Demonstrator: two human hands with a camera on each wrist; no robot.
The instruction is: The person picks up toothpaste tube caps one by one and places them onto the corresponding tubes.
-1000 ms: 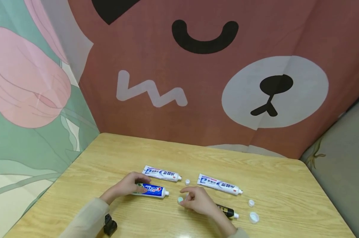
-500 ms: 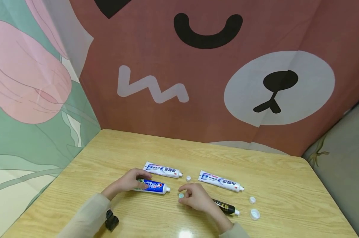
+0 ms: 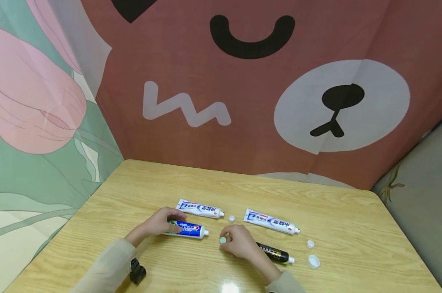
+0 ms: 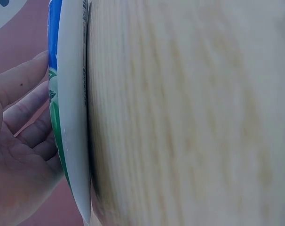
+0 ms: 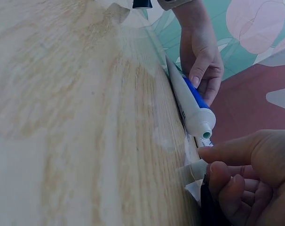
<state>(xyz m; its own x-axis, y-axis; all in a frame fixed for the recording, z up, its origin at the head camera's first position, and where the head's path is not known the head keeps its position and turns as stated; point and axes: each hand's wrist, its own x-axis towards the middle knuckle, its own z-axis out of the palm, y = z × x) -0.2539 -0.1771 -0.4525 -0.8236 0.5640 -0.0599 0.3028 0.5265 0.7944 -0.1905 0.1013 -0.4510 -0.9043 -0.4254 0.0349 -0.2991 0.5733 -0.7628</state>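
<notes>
A blue, green and white toothpaste tube (image 3: 189,230) lies uncapped on the table, its nozzle pointing right. My left hand (image 3: 162,221) holds its rear part; the left wrist view has the thumb on one side and the other fingers behind the tube (image 4: 72,108). To the right of the nozzle, a small pale green cap (image 3: 223,240) sits between the thumb and index finger of my right hand (image 3: 241,242), which pinches it. The right wrist view shows this cap (image 5: 198,168) at the fingertips, close to the table. A black toothpaste tube (image 3: 276,253) lies partly hidden behind my right hand.
Two white toothpaste tubes lie farther back, one at left (image 3: 200,209) and one at right (image 3: 270,222). A small white cap (image 3: 231,219) is between them. Another small cap (image 3: 310,244) and a wider cap (image 3: 313,261) lie at right. A patterned cloth (image 3: 184,146) hangs behind the table (image 3: 162,175).
My right index finger has come down towards the thumb, closing on the pale green cap. My left hand stays on the blue tube. The head view has shifted slightly.
</notes>
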